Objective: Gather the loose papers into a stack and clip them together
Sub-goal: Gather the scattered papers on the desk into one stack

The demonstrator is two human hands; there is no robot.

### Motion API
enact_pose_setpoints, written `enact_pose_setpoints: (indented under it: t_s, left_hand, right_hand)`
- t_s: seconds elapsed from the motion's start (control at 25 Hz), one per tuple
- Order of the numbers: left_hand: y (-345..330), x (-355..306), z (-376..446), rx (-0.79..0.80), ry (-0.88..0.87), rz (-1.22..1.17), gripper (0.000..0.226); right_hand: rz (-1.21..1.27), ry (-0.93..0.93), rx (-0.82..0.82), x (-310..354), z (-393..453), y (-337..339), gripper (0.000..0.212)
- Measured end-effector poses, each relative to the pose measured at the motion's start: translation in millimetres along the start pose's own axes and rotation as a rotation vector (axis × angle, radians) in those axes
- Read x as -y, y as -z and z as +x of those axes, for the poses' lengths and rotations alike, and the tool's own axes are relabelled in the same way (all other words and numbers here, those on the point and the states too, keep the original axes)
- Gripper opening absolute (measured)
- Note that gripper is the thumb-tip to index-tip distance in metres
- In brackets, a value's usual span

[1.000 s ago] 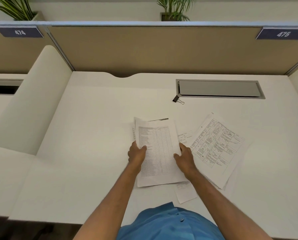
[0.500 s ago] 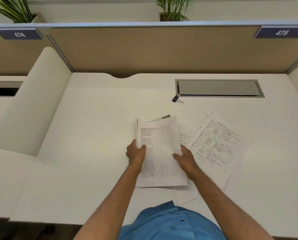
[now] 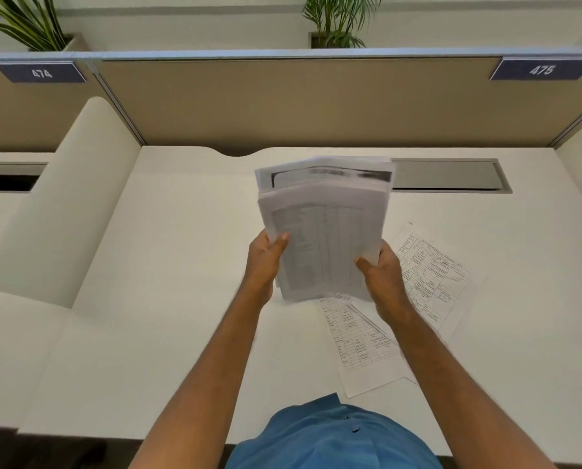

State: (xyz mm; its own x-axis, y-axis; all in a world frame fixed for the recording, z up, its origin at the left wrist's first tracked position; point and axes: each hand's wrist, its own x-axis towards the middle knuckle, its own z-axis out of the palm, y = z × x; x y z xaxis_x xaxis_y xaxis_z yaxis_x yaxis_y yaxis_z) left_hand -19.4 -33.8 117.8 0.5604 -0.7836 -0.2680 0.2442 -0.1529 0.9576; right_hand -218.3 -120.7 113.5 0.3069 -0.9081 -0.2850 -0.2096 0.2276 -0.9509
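A stack of printed papers (image 3: 326,225) is held up above the white desk (image 3: 167,265), tilted toward me and blurred. My left hand (image 3: 265,262) grips its left edge and my right hand (image 3: 381,275) grips its lower right edge. Two loose printed sheets still lie on the desk: a diagram sheet (image 3: 435,275) to the right of my right hand and a table sheet (image 3: 360,346) under my right forearm. The binder clip seen earlier is hidden behind the raised stack.
A grey cable hatch (image 3: 448,176) is set into the desk at the back right. Tan partition walls (image 3: 282,103) with number plates 474 and 475 close the back. A white rounded divider (image 3: 59,204) bounds the left side.
Both hands have lifted the gathered stack off the desk and tilted it up, uncovering a table sheet beneath. The stack now covers the binder clip.
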Motion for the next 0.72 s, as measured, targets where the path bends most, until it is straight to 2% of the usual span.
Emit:
enact_pose_setpoints:
  t_s: [0.12, 0.28, 0.36, 0.56, 0.72]
  left_hand:
    - [-14, -33, -6, 0.025, -0.109, 0.041, 0.017]
    - [-14, -35, -15, 0.078, -0.179, -0.025, 0.019]
    - [-10, -17, -21, 0.105, -0.155, -0.047, 0.018]
    - [-9, 46, -32, 0.098, 0.052, 0.064, 0.024]
    - [-12, 37, -23, 0.072, 0.034, 0.066, 0.022]
  right_hand:
    - [0.062, 0.096, -0.101, 27, -4, 4, 0.037]
    - [0.047, 0.154, -0.167, 31, -12, 16, 0.038]
    - [0.030, 0.112, -0.162, 15, -15, 20, 0.038]
    - [-0.025, -0.073, -0.075, -32, -19, 13, 0.046]
    - [-0.006, -0.054, -0.116, -23, -12, 13, 0.041]
